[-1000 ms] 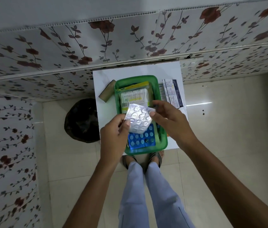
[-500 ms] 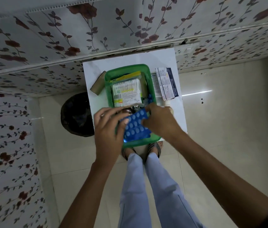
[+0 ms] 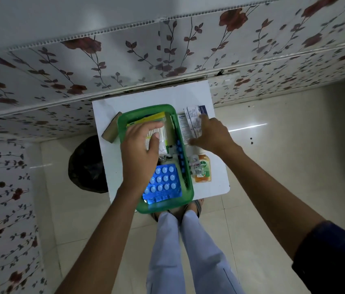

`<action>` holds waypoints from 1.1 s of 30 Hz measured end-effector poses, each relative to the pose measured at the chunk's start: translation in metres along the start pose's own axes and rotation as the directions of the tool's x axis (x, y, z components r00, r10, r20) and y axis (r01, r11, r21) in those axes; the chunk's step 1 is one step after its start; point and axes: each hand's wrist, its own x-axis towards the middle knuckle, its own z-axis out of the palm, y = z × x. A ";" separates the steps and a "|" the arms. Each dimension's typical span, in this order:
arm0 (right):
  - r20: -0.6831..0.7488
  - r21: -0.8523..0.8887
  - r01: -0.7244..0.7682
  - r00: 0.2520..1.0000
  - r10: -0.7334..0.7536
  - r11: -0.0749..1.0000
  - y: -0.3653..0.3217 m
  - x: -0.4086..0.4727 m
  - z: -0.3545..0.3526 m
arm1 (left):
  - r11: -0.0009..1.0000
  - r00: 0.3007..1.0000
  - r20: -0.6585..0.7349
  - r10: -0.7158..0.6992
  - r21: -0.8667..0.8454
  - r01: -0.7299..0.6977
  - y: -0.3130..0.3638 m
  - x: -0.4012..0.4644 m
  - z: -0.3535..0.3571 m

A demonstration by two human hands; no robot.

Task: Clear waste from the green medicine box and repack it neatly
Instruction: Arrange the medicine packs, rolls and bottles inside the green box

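Observation:
The green medicine box (image 3: 146, 108) sits on a small white table (image 3: 146, 94). A blue blister pack (image 3: 163, 184) lies flat in its near end. A second blue strip (image 3: 179, 154) stands on edge along the right wall. My left hand (image 3: 139, 154) hovers over the box, its fingers resting on a clear packet of cotton swabs (image 3: 162, 134) at the far end. My right hand (image 3: 213, 134) is outside the box, fingers spread over white medicine cartons (image 3: 192, 115) on the table. Neither hand has lifted anything.
A Dettol bottle (image 3: 203, 169) with a small clear wrapper (image 3: 195, 164) lies right of the box. A brown block (image 3: 111, 130) leans against the box's left side. A black bin bag (image 3: 87, 166) stands on the floor left of the table, and the wall is close behind.
A silver blister strip held in both hands a second ago is gone from them. Both hands then handled the blue pack. Now the left rests on the swabs, the right on the cartons.

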 end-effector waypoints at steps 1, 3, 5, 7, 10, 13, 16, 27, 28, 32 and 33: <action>-0.032 -0.030 0.016 0.999 -0.017 0.999 0.001 0.002 -0.001 | 1.000 1.000 0.003 -0.007 -0.013 0.007 0.002 0.001 0.003; -0.165 -0.071 0.013 0.986 -0.025 0.997 0.000 0.001 -0.007 | 0.998 0.999 -0.001 -0.033 -0.045 0.033 0.004 0.001 0.005; -0.343 -0.095 -0.016 0.939 -0.018 0.995 0.004 -0.002 -0.016 | 0.993 0.997 -0.017 -0.076 -0.088 0.075 0.003 -0.001 0.003; -0.483 -0.075 0.022 0.874 -0.056 0.997 0.008 -0.011 -0.025 | 0.985 0.991 -0.032 -0.126 -0.126 0.122 0.001 -0.004 -0.003; -0.512 -0.059 0.325 0.802 -0.308 0.944 -0.002 -0.038 -0.034 | 0.970 0.982 -0.025 -0.185 -0.165 0.178 -0.005 -0.010 -0.016; -0.379 -0.077 0.517 0.775 -0.505 0.852 -0.018 -0.069 -0.031 | 0.944 0.974 0.074 -0.216 -0.239 0.227 -0.010 -0.020 -0.030; -0.420 -0.068 0.536 0.750 -0.511 0.842 -0.033 -0.091 -0.034 | 0.896 0.952 0.168 -0.257 -0.328 0.300 -0.014 -0.034 -0.045; 0.119 -0.237 0.558 0.829 -0.546 0.796 -0.062 -0.081 0.035 | 0.886 0.873 -0.203 -0.443 -0.246 0.393 -0.046 -0.035 -0.043; 0.051 -0.224 0.573 0.814 -0.578 0.788 -0.062 -0.080 0.038 | 0.898 0.877 -0.213 -0.432 -0.189 0.396 -0.052 -0.027 -0.041; -0.423 0.039 0.456 0.814 -0.399 0.889 -0.048 -0.057 0.016 | 0.933 0.941 -0.097 -0.323 0.134 0.334 -0.086 0.012 -0.034; -0.454 0.067 0.375 0.837 -0.306 0.925 -0.043 -0.046 0.007 | 0.929 0.953 -0.051 -0.300 0.210 0.304 -0.095 0.023 -0.032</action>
